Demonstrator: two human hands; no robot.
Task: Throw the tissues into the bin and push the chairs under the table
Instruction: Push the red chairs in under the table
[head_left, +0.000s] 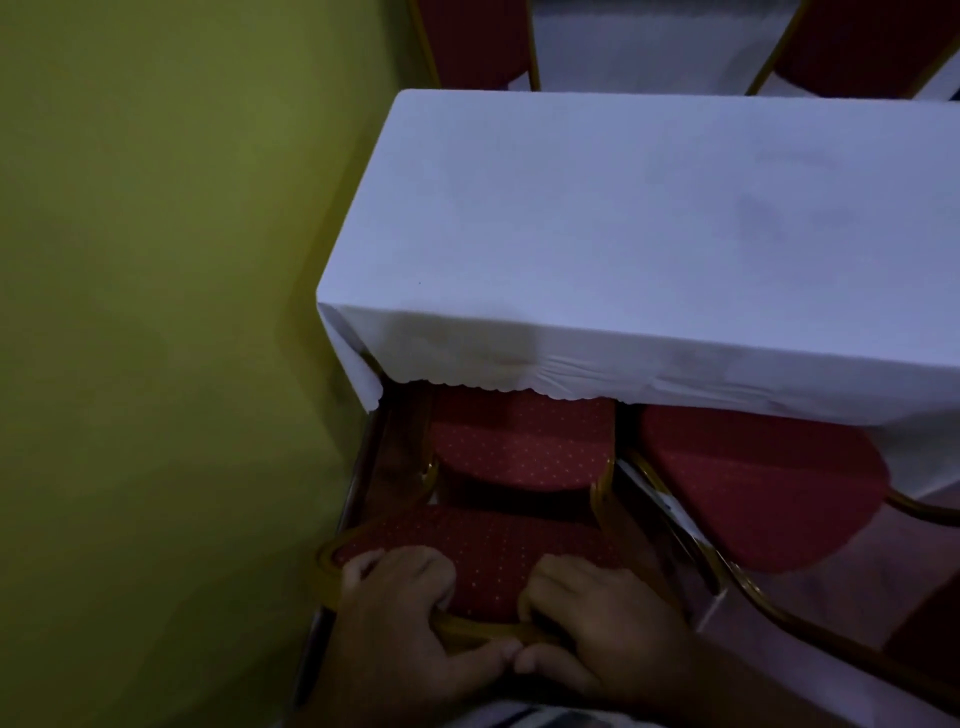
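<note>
A red chair (519, 447) with a gold frame stands at the near left end of the white-clothed table (597, 218), its seat partly under the cloth's hanging edge. Both hands grip the top of its backrest (483, 545). My left hand (400, 618) holds the left part of the gold rim, fingers curled over the red padding. My right hand (597, 618) holds the right part, thumbs nearly touching. A second red chair (763, 483) sits to the right, seat partly under the table. No tissues or bin are in view.
A green wall (156, 312) runs close along the left side of the chair and table. Two more red chairs (472, 41) (872, 41) stand beyond the table's far edge. Pale floor (924, 540) shows at the right.
</note>
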